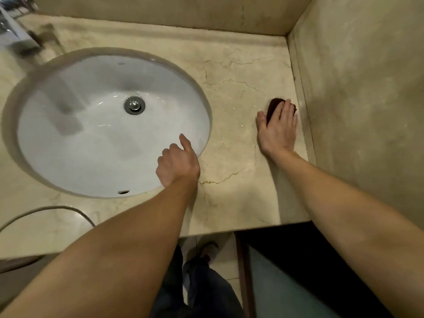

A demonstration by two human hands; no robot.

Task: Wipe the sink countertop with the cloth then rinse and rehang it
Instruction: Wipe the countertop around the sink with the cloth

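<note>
The dark cloth (274, 106) lies on the marble countertop (231, 92), near the right side wall (367, 99) and well right of the sink (110, 125). It sits under my right hand (278, 128), which presses on it flat, fingers spread and extended, thumb out on the stone. My left hand (177, 165) is loosely curled, holding nothing, hovering at the basin's right rim, thumb raised.

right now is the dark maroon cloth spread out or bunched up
Bunched up: the dark maroon cloth shows only as a small wad under the right hand's flat fingers.
</note>
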